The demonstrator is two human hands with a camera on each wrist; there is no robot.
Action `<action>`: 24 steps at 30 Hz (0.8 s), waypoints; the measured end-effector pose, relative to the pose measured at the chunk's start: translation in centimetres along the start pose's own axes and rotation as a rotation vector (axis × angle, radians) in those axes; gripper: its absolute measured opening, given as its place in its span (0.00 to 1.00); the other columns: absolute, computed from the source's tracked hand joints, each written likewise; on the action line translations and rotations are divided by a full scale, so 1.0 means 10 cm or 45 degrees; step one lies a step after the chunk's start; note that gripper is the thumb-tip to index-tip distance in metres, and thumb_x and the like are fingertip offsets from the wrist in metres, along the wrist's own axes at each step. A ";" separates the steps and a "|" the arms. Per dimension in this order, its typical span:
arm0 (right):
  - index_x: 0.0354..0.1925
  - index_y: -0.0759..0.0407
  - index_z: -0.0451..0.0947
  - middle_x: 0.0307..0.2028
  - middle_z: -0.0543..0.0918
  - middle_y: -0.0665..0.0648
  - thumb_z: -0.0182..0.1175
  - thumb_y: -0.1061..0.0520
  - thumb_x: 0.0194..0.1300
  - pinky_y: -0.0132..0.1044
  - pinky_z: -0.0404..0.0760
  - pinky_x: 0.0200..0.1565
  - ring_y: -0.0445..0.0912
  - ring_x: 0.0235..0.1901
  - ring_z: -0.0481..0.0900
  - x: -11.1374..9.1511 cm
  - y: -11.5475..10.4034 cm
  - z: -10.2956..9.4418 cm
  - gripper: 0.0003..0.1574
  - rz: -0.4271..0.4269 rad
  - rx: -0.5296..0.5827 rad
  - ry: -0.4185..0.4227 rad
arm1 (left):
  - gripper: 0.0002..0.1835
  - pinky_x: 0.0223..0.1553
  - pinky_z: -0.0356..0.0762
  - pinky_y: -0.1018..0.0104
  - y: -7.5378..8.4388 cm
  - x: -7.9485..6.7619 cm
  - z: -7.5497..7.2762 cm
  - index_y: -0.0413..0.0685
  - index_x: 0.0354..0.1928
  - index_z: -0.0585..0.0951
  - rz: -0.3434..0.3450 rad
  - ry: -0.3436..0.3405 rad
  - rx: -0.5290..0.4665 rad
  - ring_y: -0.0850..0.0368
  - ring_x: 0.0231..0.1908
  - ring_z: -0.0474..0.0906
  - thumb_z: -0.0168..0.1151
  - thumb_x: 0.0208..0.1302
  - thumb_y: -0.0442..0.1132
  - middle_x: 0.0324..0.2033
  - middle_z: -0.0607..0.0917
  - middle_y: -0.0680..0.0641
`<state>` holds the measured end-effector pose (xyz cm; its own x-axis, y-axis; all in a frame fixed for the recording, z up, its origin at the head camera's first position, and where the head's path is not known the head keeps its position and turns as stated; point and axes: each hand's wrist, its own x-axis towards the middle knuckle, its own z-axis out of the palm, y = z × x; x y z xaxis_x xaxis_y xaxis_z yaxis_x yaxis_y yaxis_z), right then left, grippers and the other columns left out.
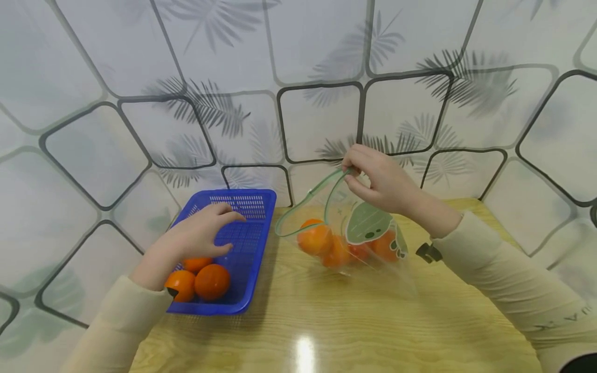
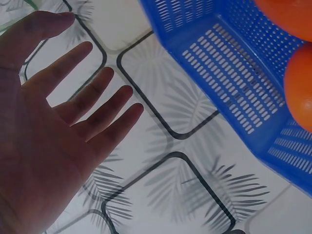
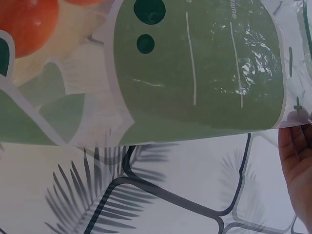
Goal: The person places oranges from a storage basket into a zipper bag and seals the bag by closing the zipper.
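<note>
A light yellow wood-grain table (image 1: 373, 331) has a glossy top, with a bright white reflection (image 1: 305, 355) near the bottom of the head view. Behind it and along both sides stands a pale wall covering (image 1: 322, 127), patterned with rounded black and grey outlines and feathery grey leaf prints (image 1: 224, 111). At the right edge, a small dark object (image 1: 594, 213) is cut off, too little showing to name
</note>
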<state>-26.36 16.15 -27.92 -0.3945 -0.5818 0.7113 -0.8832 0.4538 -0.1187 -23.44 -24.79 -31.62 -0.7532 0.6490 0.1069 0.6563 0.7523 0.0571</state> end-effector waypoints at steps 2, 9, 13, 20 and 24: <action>0.39 0.60 0.75 0.35 0.77 0.57 0.57 0.67 0.70 0.37 0.73 0.41 0.43 0.36 0.72 -0.01 0.00 0.00 0.03 0.005 -0.001 -0.003 | 0.28 0.59 0.80 0.41 -0.02 -0.04 0.02 0.48 0.62 0.83 0.003 0.007 -0.008 0.40 0.55 0.80 0.76 0.58 0.37 0.55 0.82 0.39; 0.41 0.59 0.76 0.36 0.77 0.58 0.57 0.68 0.69 0.38 0.74 0.42 0.44 0.37 0.72 -0.03 -0.02 0.01 0.06 0.020 0.003 0.000 | 0.28 0.57 0.80 0.40 -0.10 -0.17 0.09 0.48 0.59 0.84 -0.011 0.014 -0.008 0.39 0.53 0.81 0.77 0.54 0.37 0.53 0.83 0.38; 0.40 0.59 0.76 0.35 0.77 0.58 0.58 0.68 0.68 0.38 0.74 0.41 0.44 0.37 0.73 -0.03 -0.02 0.02 0.05 0.007 -0.006 0.007 | 0.28 0.57 0.81 0.40 -0.11 -0.22 0.12 0.48 0.59 0.84 -0.046 0.001 -0.021 0.39 0.52 0.81 0.78 0.53 0.38 0.53 0.83 0.38; 0.40 0.60 0.76 0.34 0.77 0.57 0.59 0.67 0.68 0.38 0.74 0.40 0.44 0.36 0.72 -0.04 -0.01 0.04 0.04 -0.004 -0.013 0.021 | 0.27 0.54 0.81 0.43 -0.14 -0.31 0.18 0.49 0.56 0.84 -0.087 -0.058 -0.052 0.43 0.50 0.81 0.79 0.52 0.38 0.52 0.82 0.39; 0.41 0.60 0.77 0.35 0.77 0.57 0.58 0.68 0.68 0.38 0.74 0.40 0.44 0.36 0.73 -0.04 0.00 0.04 0.06 0.002 -0.014 0.028 | 0.28 0.51 0.81 0.46 -0.17 -0.34 0.22 0.50 0.56 0.84 -0.114 -0.109 -0.078 0.45 0.48 0.80 0.79 0.50 0.38 0.51 0.81 0.39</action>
<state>-26.28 16.07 -28.45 -0.3901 -0.5659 0.7263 -0.8796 0.4623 -0.1122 -22.07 -28.03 -34.26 -0.8082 0.5887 0.0139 0.5856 0.8011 0.1235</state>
